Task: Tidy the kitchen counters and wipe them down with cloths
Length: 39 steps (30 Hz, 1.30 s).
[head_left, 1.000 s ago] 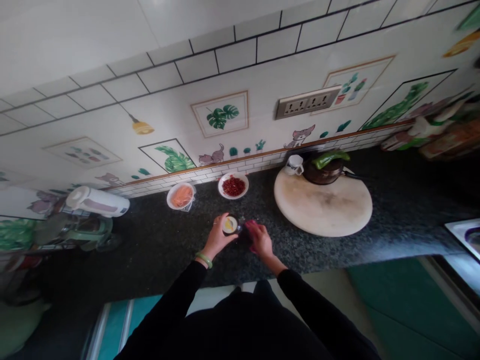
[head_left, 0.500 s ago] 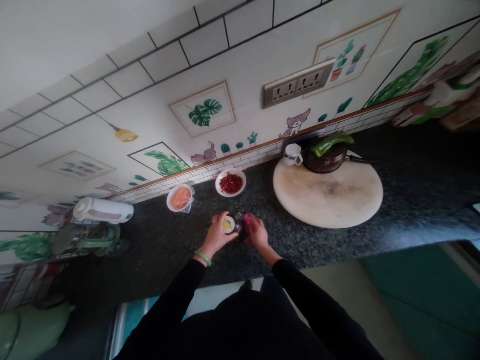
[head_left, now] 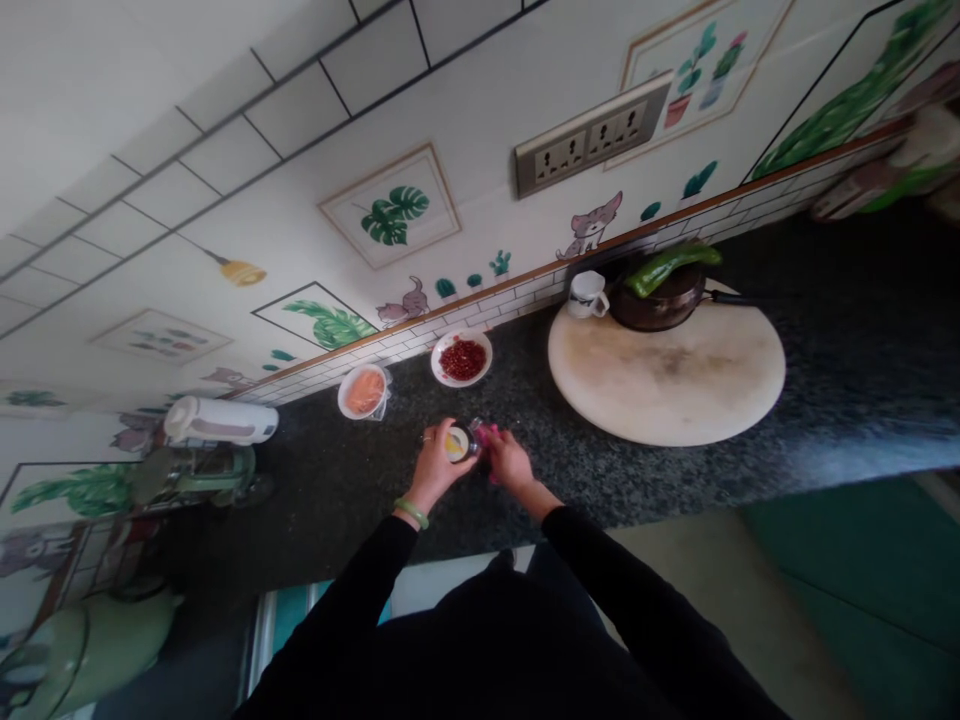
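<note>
My left hand (head_left: 435,464), with a green bangle at the wrist, is wrapped round a small jar (head_left: 456,444) with a pale and yellow round face turned up. Close to its right, my right hand (head_left: 510,462) is closed on a bright pink cloth (head_left: 490,436), which is bunched against the jar's side. The fingers hide most of the cloth. Behind the hands, against the wall side, stand a white bowl of dark red bits (head_left: 462,360) and a white bowl of pale orange food (head_left: 365,391) with clear plastic at its edge.
On the right lies a round pale cutting board (head_left: 667,390). A white mug (head_left: 587,296) and a dark pan (head_left: 658,302) topped by a long green pepper (head_left: 675,264) stand at its back edge. A white appliance (head_left: 221,420) and a glass jug (head_left: 199,476) are at left.
My head view has shifted a little, moving the scene slightly. Both hands stay together at the jar, and the right hand with the pink cloth has moved slightly against its side.
</note>
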Each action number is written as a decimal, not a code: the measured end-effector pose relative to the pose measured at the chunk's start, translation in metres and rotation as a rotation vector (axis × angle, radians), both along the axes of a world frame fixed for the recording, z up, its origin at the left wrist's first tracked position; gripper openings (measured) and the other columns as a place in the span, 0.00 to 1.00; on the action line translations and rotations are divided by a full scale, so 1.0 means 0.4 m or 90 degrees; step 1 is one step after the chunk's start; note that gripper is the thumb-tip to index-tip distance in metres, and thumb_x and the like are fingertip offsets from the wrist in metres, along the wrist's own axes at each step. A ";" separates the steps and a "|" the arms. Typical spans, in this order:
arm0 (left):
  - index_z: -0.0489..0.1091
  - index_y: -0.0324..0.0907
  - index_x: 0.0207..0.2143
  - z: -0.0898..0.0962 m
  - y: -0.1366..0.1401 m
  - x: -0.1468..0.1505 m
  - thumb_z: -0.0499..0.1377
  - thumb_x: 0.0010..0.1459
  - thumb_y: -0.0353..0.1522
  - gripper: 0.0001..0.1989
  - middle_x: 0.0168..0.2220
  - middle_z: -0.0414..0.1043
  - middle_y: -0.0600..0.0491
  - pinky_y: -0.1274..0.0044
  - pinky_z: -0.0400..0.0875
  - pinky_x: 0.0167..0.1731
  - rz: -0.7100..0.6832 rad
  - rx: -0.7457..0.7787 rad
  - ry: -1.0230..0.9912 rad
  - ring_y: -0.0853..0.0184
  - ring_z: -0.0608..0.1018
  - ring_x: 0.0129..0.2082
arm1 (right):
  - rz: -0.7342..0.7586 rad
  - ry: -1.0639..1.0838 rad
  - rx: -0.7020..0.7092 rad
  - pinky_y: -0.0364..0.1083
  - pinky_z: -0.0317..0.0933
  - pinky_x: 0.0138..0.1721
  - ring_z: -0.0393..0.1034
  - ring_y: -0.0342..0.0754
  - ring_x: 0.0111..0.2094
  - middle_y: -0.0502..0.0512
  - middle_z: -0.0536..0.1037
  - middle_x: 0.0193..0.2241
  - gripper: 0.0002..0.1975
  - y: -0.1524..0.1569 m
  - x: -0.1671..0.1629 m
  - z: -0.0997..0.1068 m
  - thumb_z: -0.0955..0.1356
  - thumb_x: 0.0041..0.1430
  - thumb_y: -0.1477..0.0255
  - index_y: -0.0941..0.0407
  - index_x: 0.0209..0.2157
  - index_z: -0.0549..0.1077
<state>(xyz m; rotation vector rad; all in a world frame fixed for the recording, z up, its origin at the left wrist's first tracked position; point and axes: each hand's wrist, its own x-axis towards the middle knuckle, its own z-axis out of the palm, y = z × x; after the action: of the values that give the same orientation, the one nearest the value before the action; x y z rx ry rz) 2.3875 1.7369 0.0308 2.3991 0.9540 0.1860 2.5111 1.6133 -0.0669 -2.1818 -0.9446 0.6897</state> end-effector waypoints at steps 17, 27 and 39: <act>0.51 0.42 0.68 -0.032 -0.008 0.002 0.73 0.49 0.42 0.51 0.60 0.57 0.37 0.54 0.67 0.59 0.043 -0.035 -0.050 0.46 0.70 0.60 | -0.120 0.165 0.104 0.48 0.70 0.52 0.74 0.49 0.46 0.60 0.76 0.50 0.26 -0.018 -0.022 0.011 0.62 0.63 0.81 0.51 0.60 0.74; 0.52 0.48 0.69 -0.020 0.012 -0.008 0.72 0.48 0.29 0.50 0.56 0.65 0.43 0.56 0.65 0.61 -0.019 -0.095 -0.055 0.51 0.73 0.58 | -0.078 0.080 0.256 0.52 0.68 0.58 0.70 0.51 0.55 0.60 0.71 0.56 0.27 0.029 -0.045 0.099 0.61 0.65 0.79 0.48 0.62 0.72; 0.55 0.45 0.69 0.016 0.010 -0.012 0.75 0.44 0.28 0.52 0.59 0.69 0.41 0.55 0.67 0.61 -0.010 -0.093 -0.011 0.47 0.73 0.61 | -0.006 0.121 0.187 0.50 0.66 0.58 0.72 0.49 0.53 0.56 0.75 0.53 0.27 0.057 0.059 0.108 0.62 0.62 0.82 0.48 0.57 0.77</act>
<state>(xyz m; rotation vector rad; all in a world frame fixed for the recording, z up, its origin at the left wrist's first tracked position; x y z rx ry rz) 2.3825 1.7407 0.0371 2.2675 0.9095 0.1263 2.5347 1.6363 -0.0239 -1.8280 -0.8757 0.6933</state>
